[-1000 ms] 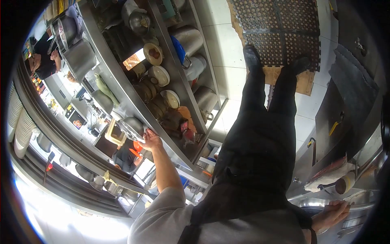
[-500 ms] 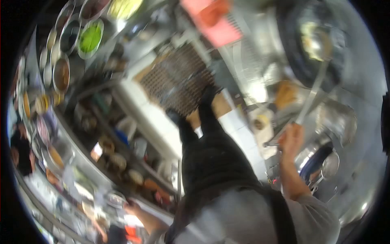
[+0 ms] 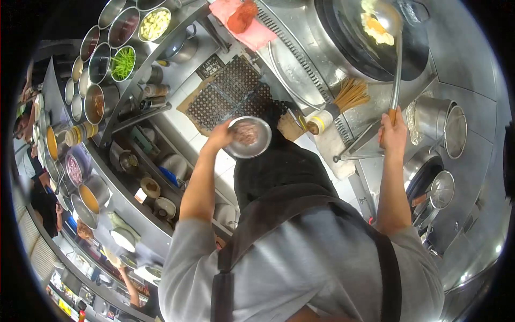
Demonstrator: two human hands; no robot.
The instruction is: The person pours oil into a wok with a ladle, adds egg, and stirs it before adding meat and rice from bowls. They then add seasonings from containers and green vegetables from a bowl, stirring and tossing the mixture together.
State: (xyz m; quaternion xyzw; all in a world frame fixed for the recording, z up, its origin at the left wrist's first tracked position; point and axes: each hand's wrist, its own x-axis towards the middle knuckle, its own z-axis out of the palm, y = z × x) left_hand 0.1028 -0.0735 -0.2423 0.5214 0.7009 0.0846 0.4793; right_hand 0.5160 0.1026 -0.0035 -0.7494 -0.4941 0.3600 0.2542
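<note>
Steel bowl (image 3: 262, 141) of pinkish, meat-like pieces: now up in my left hand (image 3: 219, 137), mid-frame.
Half a second ago that hand was by the edge of the steel counter (image 3: 131, 194), lower left; now it grips the bowl's left rim, clear of the counter, so I judge the pickup done. My right hand (image 3: 394, 131), at right, still grips the wooden-ended ladle (image 3: 397, 75), its scoop over the black wok (image 3: 343, 38), upper right, beside what looks like egg (image 3: 372, 27).
</note>
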